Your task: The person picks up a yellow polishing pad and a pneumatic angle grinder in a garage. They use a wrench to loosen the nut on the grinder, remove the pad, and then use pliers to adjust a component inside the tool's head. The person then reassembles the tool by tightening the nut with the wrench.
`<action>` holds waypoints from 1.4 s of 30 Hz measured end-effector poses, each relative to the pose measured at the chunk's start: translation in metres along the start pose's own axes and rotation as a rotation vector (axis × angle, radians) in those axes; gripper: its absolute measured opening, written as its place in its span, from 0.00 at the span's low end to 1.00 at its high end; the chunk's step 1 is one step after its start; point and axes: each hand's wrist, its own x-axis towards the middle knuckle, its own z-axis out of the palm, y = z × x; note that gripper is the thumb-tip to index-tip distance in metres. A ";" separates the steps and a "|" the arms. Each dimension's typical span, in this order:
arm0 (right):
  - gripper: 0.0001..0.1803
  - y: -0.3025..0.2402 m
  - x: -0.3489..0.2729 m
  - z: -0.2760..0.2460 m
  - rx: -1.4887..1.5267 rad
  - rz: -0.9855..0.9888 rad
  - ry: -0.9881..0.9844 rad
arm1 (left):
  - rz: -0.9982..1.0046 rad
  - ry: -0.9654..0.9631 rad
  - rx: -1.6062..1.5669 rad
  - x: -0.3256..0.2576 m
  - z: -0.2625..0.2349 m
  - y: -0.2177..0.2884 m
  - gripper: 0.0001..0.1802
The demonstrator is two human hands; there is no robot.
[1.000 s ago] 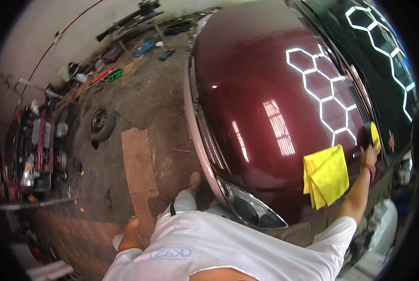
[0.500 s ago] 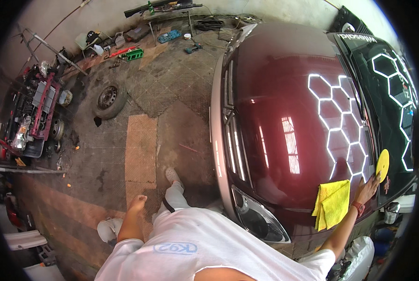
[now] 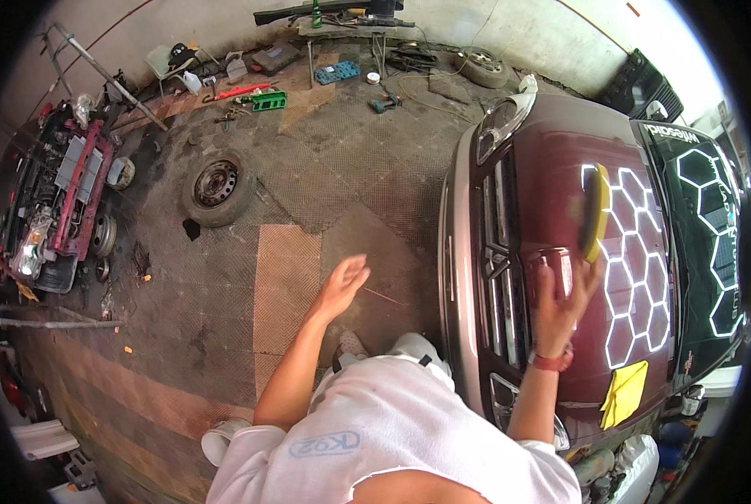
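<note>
My right hand (image 3: 563, 311), with a red band at the wrist, is raised over the front of a glossy dark red car hood (image 3: 552, 139). Its fingertips pinch the lower end of a round yellow foam pad (image 3: 596, 214), which is tipped on edge and seen side-on. Whether the pad touches the paint I cannot tell. A folded yellow cloth (image 3: 625, 395) lies on the hood's near side. My left hand (image 3: 342, 286) hangs in the air left of the car's grille (image 3: 503, 244), empty, fingers stretched out.
Hexagon lights reflect in the hood and windshield (image 3: 703, 252). On the floor lie a wheel (image 3: 216, 189), a green tray (image 3: 269, 101), a blue case (image 3: 336, 72) and a cordless drill (image 3: 386, 103). A partly stripped car front (image 3: 65, 202) stands left; a white bucket (image 3: 222, 438) is behind me.
My right hand has brought the yellow pad from the windshield's base leftward over the hood's front. The left hand has come up and forward. My view has shifted, and the cloth stays on the hood.
</note>
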 end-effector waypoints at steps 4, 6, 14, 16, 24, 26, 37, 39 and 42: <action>0.30 -0.091 0.022 0.099 0.497 0.070 -0.295 | 0.223 -0.060 -0.154 0.064 -0.031 0.101 0.35; 0.30 -0.116 0.033 0.150 0.961 0.299 -0.501 | 0.239 -0.037 -0.265 0.094 -0.048 0.128 0.36; 0.22 -0.101 0.099 0.383 1.655 0.853 -0.759 | 0.205 0.062 -0.211 0.242 -0.158 0.113 0.36; 0.20 -0.093 0.124 0.442 1.676 0.928 -0.788 | 0.214 0.112 -0.161 0.282 -0.177 0.124 0.33; 0.11 -0.115 0.262 0.608 1.616 0.950 -0.953 | 0.379 0.429 0.354 0.441 -0.257 0.160 0.31; 0.11 -0.124 0.298 0.634 1.540 0.880 -0.979 | 0.340 0.466 0.311 0.481 -0.270 0.157 0.30; 0.73 -0.141 0.486 0.821 0.648 -0.268 -0.832 | -0.131 -0.176 -1.005 0.735 -0.350 0.132 0.25; 0.76 -0.143 0.522 0.857 0.656 -0.198 -0.836 | -0.206 -0.117 -1.046 0.789 -0.353 0.138 0.23; 0.80 -0.130 0.577 0.911 0.657 -0.148 -0.778 | -0.353 -0.240 -0.948 0.863 -0.378 0.169 0.25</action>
